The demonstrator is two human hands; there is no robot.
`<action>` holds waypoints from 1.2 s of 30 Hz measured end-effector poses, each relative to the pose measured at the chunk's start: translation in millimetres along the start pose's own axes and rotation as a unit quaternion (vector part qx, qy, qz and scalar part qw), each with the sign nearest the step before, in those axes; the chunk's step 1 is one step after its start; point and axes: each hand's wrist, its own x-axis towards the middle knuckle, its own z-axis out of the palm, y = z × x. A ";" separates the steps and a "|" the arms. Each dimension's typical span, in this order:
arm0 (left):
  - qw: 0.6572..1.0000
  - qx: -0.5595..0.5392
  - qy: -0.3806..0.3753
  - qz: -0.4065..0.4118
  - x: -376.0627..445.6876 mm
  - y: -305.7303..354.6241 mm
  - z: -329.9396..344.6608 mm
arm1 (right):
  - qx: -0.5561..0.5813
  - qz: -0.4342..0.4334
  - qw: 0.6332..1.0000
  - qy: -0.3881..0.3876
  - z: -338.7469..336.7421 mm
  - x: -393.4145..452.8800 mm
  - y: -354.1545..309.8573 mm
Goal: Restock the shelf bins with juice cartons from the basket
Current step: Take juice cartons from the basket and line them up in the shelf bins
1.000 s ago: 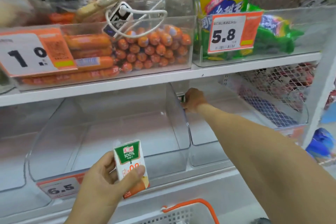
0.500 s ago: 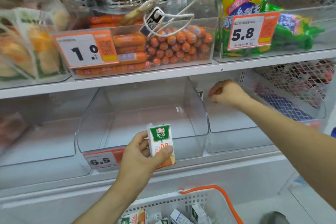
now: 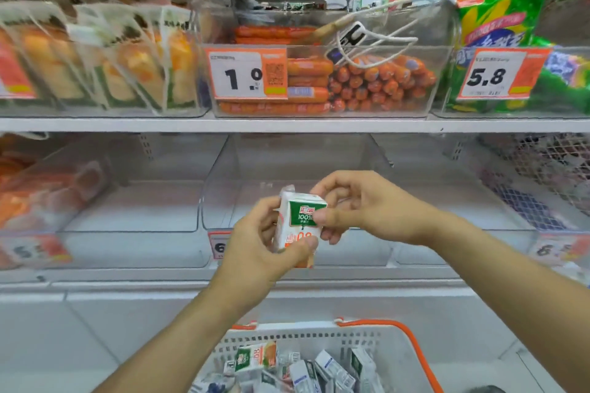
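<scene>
Right hand (image 3: 360, 210) now on carton (image 3: 298, 223)

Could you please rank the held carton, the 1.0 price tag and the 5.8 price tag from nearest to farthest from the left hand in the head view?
1. Held carton: gripped in the left hand.
2. 1.0 price tag: upper shelf, directly above.
3. 5.8 price tag: upper shelf, far right.

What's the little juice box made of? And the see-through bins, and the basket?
Juice carton: looks like coated paperboard, smooth and printed, with folded edges and sharp corners. Shelf bins: seemingly clear hard plastic; you see the shelf through their glossy walls. Basket: appears to be white moulded plastic with rows of slots, with an orange handle, probably plastic too.
</scene>
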 end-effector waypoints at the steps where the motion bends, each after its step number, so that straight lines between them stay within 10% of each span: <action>1: 0.999 0.027 0.001 0.019 1.4 0.6 -10.0 | 0.017 -0.007 1.000 -0.008 5.9 8.4 -1.6; 10: 0.906 0.383 0.180 -0.009 16.3 -52.3 -86.8 | -0.078 0.037 0.983 0.159 30.9 149.4 37.9; 27: 0.907 0.381 0.180 0.010 25.2 -84.9 -97.2 | -0.174 0.125 0.932 0.293 50.7 288.2 114.3; 36: 0.896 0.406 0.175 0.027 23.2 -87.5 -96.9 | -0.197 0.140 0.946 0.215 43.3 246.1 84.9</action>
